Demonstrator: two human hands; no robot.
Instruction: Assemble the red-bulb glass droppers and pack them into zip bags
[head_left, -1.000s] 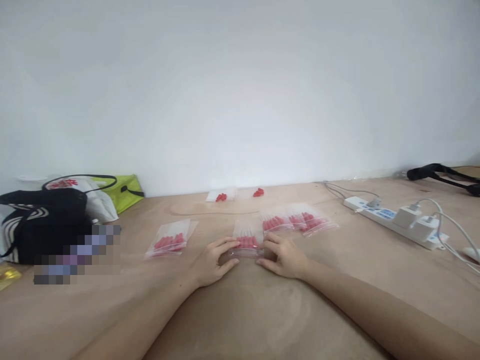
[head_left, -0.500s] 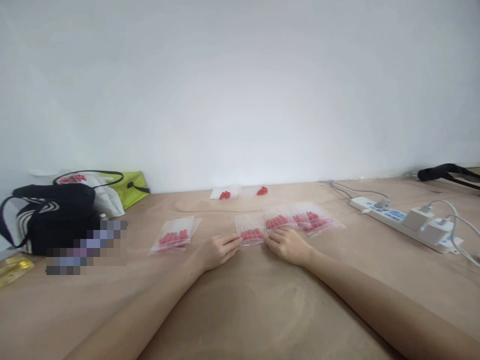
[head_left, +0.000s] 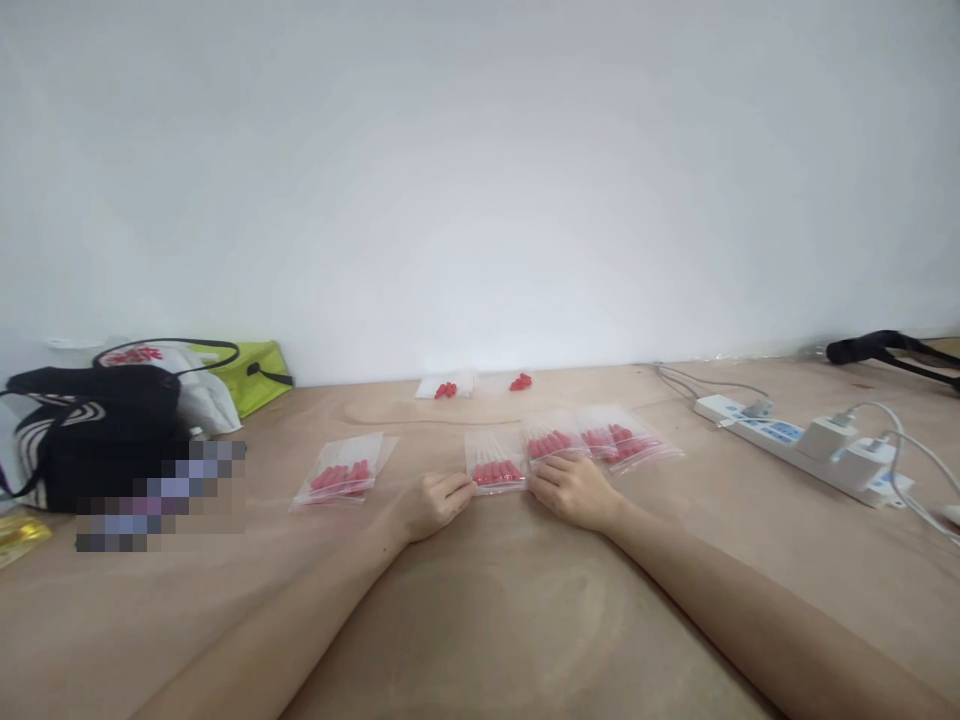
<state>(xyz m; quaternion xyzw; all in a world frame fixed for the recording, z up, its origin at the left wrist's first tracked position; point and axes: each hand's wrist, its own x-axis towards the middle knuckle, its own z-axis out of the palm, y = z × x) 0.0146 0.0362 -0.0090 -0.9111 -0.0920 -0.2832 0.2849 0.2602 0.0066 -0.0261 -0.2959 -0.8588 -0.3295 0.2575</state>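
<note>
A clear zip bag (head_left: 495, 447) with several red-tipped white sticks lies flat in front of me, its zip edge towards me. My left hand (head_left: 435, 506) is closed, with thumb and fingertips pinched at the bag's lower left corner. At the lower right corner are the fingertips of my right hand (head_left: 571, 490), curled and closed. That hand also covers the near edge of a neighbouring bag of red-tipped sticks (head_left: 553, 443). More filled bags (head_left: 626, 440) overlap to the right. Another small stack of filled bags (head_left: 345, 474) lies to the left of my left hand.
Near the wall lie two small bags with red pieces (head_left: 446, 390) (head_left: 520, 382). A white power strip (head_left: 772, 432) with plugs and cables stands at right, a black object (head_left: 885, 347) behind it. At left are a black bag (head_left: 112, 440), a green bag (head_left: 259, 380) and a blurred-out item (head_left: 165, 495).
The whole view has shifted slightly, so everything sits a little further left. Both hands stay at the same bag's lower corners, with hardly any movement.
</note>
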